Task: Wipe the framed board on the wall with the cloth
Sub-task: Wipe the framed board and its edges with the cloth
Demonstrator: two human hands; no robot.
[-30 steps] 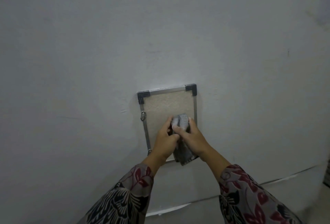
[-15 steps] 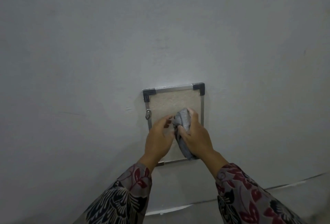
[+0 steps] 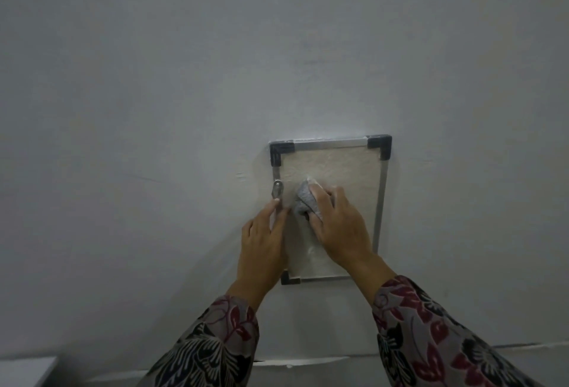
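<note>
A: While the framed board (image 3: 338, 168) hung flat on the grey wall (image 3: 154, 78), where was the cloth?

B: Bunched against the board's pale face, in its upper left part; the right hand (image 3: 337, 229) was clamped over the grey cloth (image 3: 306, 200), fingers curled round the wad and pressing it to the board.

A: And the other one?

B: The left hand (image 3: 261, 248) lay on the board's left edge, fingers loosely spread and holding nothing; its fingertips reached just below the small metal hanger (image 3: 277, 191) on that edge; the two hands sat close together, nearly touching beside the cloth.

A: The frame itself?

B: Silver rails with black corner pieces; the board's lower right corner was hidden behind the right wrist; patterned sleeves (image 3: 431, 340) covered both forearms below the board.
</note>
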